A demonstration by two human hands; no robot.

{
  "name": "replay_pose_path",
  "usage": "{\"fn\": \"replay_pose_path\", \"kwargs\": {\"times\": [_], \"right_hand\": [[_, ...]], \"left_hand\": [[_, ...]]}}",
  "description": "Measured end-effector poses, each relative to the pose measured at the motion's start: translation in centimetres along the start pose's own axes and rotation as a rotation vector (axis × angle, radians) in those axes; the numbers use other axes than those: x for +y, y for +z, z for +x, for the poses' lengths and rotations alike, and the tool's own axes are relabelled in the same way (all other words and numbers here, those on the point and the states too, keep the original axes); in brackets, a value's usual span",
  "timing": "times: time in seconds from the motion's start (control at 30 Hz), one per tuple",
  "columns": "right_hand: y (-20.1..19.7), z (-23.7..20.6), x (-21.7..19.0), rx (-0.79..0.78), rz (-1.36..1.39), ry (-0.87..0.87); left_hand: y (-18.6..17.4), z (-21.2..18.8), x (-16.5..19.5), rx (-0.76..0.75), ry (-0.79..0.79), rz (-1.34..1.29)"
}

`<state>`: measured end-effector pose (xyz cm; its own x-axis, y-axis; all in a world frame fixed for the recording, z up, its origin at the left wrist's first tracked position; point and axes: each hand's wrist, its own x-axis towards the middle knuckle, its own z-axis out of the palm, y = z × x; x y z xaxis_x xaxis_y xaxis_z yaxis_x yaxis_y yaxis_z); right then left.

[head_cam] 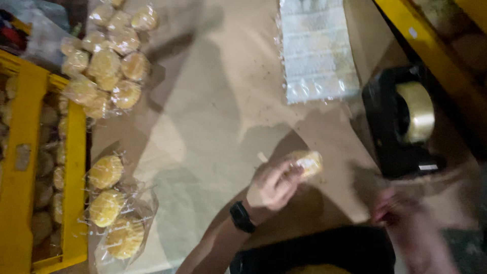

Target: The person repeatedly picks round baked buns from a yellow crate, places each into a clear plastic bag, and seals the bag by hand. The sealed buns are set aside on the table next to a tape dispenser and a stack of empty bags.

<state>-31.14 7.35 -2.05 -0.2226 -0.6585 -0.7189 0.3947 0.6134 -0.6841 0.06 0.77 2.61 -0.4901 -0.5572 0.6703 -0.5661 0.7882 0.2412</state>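
Left hand (274,183) grips wrapped pastry (307,163); right hand (401,210) apart, blurred.

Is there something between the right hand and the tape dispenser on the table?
Nothing visible. The right hand, blurred, is just below the black tape dispenser, with only bare brown table paper between them. The left hand holds a wrapped bun off to the side.

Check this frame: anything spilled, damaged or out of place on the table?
Nothing stands out. The wrapped pastries lie in loose piles on the brown paper, the stack of clear bags lies flat, and the tape dispenser stands upright. The left hand holds one wrapped pastry; the right hand is blurred.
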Motion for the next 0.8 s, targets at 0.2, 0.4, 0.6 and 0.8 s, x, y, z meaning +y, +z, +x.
{"fn": "replay_pose_path", "kwargs": {"times": [0.2,0.4,0.6,0.8], "right_hand": [[8.8,-2.0,0.4,-0.206,-0.087,-0.422],[12.6,-2.3,-2.0,-0.200,-0.262,-0.489],[11.5,-1.7,-3.8,-0.398,-0.451,-0.274],[12.5,0.0,-3.5,-0.246,-0.802,-0.757]], "left_hand": [[-0.6,0.5,0.5,-0.065,0.010,-0.007],[-0.7,-0.2,0.1,-0.071,-0.029,-0.005],[-0.8,0.4,-0.4,-0.230,-0.224,-0.143],[-1.5,1.8,-0.4,-0.289,-0.437,-0.211]]}}
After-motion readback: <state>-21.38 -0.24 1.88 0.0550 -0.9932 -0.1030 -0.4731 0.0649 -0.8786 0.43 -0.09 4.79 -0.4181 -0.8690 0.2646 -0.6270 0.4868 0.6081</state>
